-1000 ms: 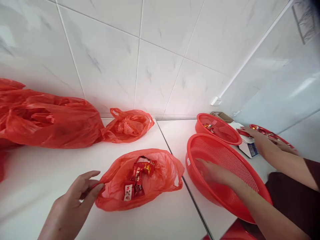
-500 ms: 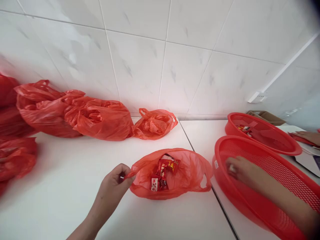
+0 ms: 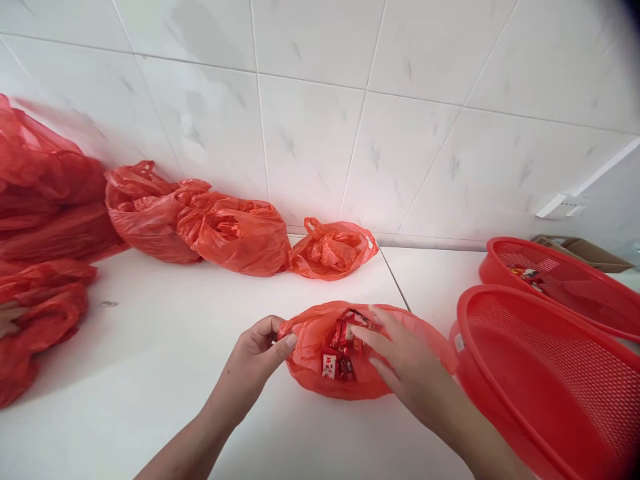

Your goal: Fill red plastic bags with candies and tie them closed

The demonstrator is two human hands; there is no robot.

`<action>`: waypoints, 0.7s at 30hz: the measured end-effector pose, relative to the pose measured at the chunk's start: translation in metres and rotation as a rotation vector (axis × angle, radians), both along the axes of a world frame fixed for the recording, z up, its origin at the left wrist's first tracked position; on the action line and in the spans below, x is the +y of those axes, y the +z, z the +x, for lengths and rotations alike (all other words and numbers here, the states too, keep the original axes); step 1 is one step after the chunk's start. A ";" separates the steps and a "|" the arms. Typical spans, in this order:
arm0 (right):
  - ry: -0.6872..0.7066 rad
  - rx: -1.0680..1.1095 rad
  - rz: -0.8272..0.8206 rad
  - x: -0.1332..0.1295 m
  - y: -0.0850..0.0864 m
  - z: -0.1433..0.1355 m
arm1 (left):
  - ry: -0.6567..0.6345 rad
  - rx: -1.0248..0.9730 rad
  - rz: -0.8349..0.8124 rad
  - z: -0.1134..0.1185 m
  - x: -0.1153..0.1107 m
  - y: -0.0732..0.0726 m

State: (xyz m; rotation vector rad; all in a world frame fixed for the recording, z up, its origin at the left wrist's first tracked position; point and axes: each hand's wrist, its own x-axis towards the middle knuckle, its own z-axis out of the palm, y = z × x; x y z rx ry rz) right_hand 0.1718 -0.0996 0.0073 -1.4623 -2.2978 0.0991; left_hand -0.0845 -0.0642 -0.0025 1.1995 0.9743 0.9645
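Observation:
An opened red plastic bag (image 3: 315,333) lies on the white table, with several small wrapped packets (image 3: 330,365) inside, mostly red and one with a white face. My left hand (image 3: 265,347) pinches the bag's left edge between thumb and fingers. Over the bag's opening, my right hand (image 3: 400,357) has its fingers spread above the packets. A pale bit shows near its fingertips, but nothing is gripped. The wrist of that hand crosses the bag's right side.
Large red sieve basket (image 3: 530,380) at the right; behind it another basket (image 3: 590,293) holding small packets, and a cardboard box (image 3: 585,252). Filled red bags (image 3: 240,233) line the tiled wall. Someone else's hand (image 3: 9,319) touches a bag at the far left.
My right hand has moved left out of the near basket to above the bag, and its fingers have spread. The view has shifted left, and another person's hand now shows at the left edge.

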 end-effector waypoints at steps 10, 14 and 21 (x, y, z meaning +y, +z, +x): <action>-0.771 0.532 0.313 -0.059 -0.017 0.025 | 0.006 -0.087 0.010 0.000 0.014 0.000; -0.868 0.778 0.070 -0.050 -0.042 0.013 | 0.082 -0.094 0.038 -0.004 0.018 0.010; -0.778 1.104 -0.320 -0.032 -0.008 0.043 | 0.167 -0.163 0.109 -0.016 0.030 0.036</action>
